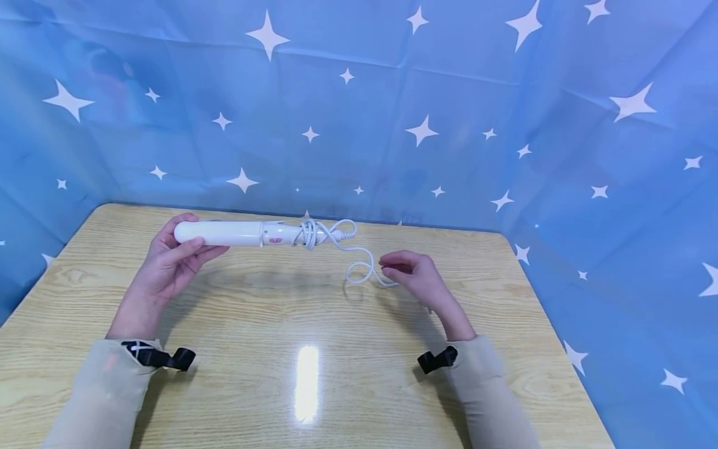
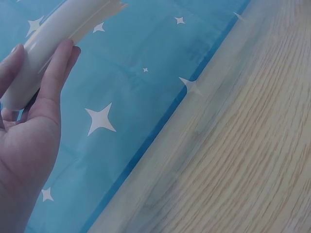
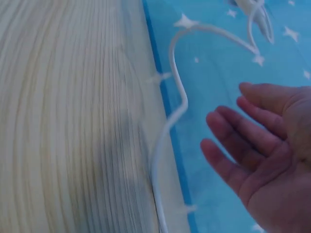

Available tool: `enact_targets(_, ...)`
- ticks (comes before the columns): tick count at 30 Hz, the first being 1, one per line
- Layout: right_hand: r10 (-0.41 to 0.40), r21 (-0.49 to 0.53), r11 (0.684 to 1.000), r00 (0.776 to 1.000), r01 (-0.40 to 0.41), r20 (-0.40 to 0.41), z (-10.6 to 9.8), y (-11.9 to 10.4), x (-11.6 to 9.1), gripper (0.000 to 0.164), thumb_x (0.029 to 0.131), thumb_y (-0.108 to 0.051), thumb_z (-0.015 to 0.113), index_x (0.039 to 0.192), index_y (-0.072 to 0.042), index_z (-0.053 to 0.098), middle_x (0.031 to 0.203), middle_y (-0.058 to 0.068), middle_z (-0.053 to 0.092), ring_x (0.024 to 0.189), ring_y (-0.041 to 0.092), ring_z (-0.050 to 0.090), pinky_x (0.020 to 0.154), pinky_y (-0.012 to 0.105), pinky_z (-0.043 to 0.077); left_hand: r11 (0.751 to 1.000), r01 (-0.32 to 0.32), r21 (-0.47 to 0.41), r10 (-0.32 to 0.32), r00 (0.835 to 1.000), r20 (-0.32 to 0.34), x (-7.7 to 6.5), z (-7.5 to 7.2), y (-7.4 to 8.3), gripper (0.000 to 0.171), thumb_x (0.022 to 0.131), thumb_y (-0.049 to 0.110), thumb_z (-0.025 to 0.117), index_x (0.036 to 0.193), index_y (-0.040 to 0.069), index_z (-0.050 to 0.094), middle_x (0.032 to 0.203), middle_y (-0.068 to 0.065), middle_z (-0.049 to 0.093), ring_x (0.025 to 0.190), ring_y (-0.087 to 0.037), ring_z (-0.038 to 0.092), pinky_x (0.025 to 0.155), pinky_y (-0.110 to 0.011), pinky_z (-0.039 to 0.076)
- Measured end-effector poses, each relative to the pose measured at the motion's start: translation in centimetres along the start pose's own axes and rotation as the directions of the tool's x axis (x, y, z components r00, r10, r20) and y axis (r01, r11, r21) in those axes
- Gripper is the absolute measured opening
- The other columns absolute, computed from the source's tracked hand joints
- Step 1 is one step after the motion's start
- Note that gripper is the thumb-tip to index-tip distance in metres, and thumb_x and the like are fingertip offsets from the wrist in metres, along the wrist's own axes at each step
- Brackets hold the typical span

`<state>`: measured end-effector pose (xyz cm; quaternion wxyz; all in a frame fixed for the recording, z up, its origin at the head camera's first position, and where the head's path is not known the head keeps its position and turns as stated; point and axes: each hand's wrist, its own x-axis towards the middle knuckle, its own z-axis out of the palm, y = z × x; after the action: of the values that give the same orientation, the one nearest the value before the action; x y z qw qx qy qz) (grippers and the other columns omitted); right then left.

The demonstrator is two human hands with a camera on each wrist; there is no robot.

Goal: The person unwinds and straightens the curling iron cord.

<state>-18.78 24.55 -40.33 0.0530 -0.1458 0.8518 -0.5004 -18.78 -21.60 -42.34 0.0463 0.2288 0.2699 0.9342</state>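
**A:** ok, going by the head view: white hair iron point(image 1: 232, 234) up off the wooden surface point(image 1: 247, 386), left of center. Its cord point(image 1: 309, 234) is wrapped round the slim end, with loose slack looping toward the right hand point(image 1: 414, 272). Any tips?

**B:** imo hold the left hand point(image 1: 174, 265) steady and level, then work the cord slowly from the slack side. Those wraps cross each other, so a hard yank would probably snag. Both arms reach in low, one from each side, right wrist bent inward.

**A:** Left wrist view?

**B:** Fingers clamped on the iron's rounded end, thumb on one side, the rest on the other, palm side showing. Looks like a light hold, so I'd watch for it rolling.

**A:** And the right wrist view?

**B:** Fingers softly bent and a bit apart, thumb uppermost, nothing between them. Cord runs past the fingertips, no contact that I can see. I'd take it in a gentle thumb-and-forefinger pinch.
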Motion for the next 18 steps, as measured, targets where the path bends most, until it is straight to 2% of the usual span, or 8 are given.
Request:
enact_targets(5, -0.054, 0.062, 0.997, 0.998, 0.051, 0.044, 1.5, -0.5, 0.7, 0.028, 0.098, -0.002, 0.069, 0.125, 0.006, 0.068, 0.120, 0.021, 0.070, 0.109, 0.031, 0.069, 0.088, 0.029, 0.060, 1.000, -0.002, -0.017, 0.002, 1.000, 0.018, 0.0, 0.1, 0.1, 0.036, 0.099, -0.025, 0.034, 0.121, -0.008, 0.057, 0.122, -0.026, 0.056, 0.112, -0.043, 0.067, 0.097, -0.052, 0.054)
enact_targets(10, -0.096, -0.006, 0.995, 0.995, 0.097, 0.031, 2.5, 0.2, 1.3, 0.031, 0.098, 0.000, 0.068, 0.128, 0.007, 0.066, 0.123, 0.022, 0.070, 0.114, 0.034, 0.067, 0.096, 0.039, 0.058, 0.999, -0.011, -0.030, 0.012, 1.000, 0.025, 0.1, 0.2, 0.1, 0.035, 0.099, -0.025, 0.036, 0.121, -0.009, 0.057, 0.121, -0.026, 0.056, 0.111, -0.044, 0.067, 0.097, -0.053, 0.054)
enact_targets(13, -0.071, -0.044, 0.997, 0.997, 0.071, 0.001, 2.9, 0.9, 1.7, 0.032, 0.098, -0.001, 0.068, 0.129, 0.008, 0.065, 0.120, 0.020, 0.071, 0.111, 0.034, 0.068, 0.094, 0.041, 0.059, 1.000, -0.011, -0.023, 0.012, 1.000, 0.022, 0.1, 0.2, 0.1, 0.035, 0.099, -0.025, 0.037, 0.121, -0.008, 0.057, 0.121, -0.026, 0.056, 0.111, -0.044, 0.068, 0.096, -0.053, 0.054)
enact_targets(18, 0.005, -0.042, 0.999, 1.000, -0.006, -0.025, 3.2, 1.5, 1.9, 0.032, 0.096, 0.002, 0.067, 0.127, 0.010, 0.064, 0.111, 0.022, 0.072, 0.099, 0.032, 0.070, 0.080, 0.032, 0.060, 1.000, -0.007, -0.024, 0.007, 1.000, 0.025, 0.1, 0.2, 0.1, 0.035, 0.098, -0.025, 0.036, 0.121, -0.008, 0.058, 0.121, -0.026, 0.057, 0.111, -0.044, 0.068, 0.097, -0.053, 0.054)
